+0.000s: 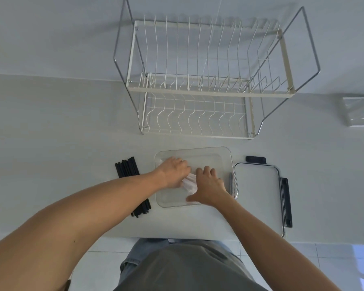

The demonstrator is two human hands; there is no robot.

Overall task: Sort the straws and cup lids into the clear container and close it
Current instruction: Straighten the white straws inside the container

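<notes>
The clear container [223, 153] lies open on the white counter in front of me. Both my hands are inside it. My left hand [173, 172] and my right hand [208, 186] press on a stack of translucent white cup lids [190, 181] between them; most of the stack is hidden by the hands. A bundle of black straws [128, 168] lies on the counter left of the container, partly under my left forearm. The container's clear lid [259, 192] with black latches lies flat to the right.
A two-tier white wire dish rack [198, 91] stands behind the container against the wall. A clear plastic box [359, 111] sits at the far right. The counter's front edge runs just below the container and lid.
</notes>
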